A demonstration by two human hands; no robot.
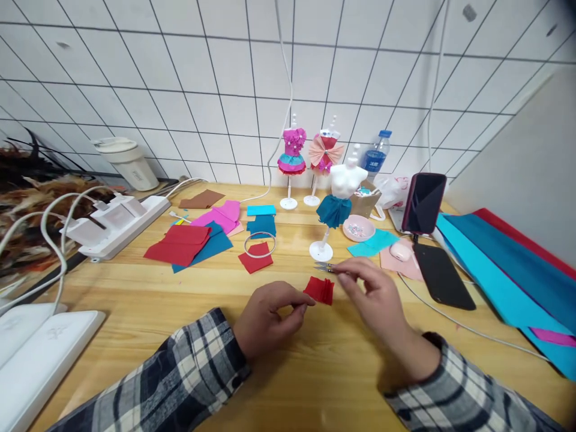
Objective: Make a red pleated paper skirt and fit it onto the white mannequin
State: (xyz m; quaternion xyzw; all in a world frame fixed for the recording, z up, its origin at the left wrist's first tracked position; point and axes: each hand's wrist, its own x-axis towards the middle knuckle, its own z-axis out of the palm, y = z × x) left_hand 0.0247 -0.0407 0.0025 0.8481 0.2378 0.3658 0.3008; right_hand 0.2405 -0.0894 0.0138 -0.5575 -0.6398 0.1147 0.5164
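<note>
My left hand (276, 315) pinches the lower left edge of a small pleated piece of red crepe paper (320, 290) between thumb and forefinger. At its upper right, my right hand (373, 294) has its fingertips closed at the handle end of small metal scissors (323, 267). Their blades point left, low over the table. Just behind stands a white mannequin (348, 180) on a round base, with a teal pleated skirt (333, 211) around its waist. A silvery ring (260, 254) lies partly over a red paper piece (256, 262).
Two dressed mannequins (292, 150) stand by the tiled wall. A pink bowl of beads (359, 228), an upright phone (423, 204) and a black power bank (443, 276) are at right. Paper sheets (177, 244) and a power strip (121, 231) lie left. Cables cross the table.
</note>
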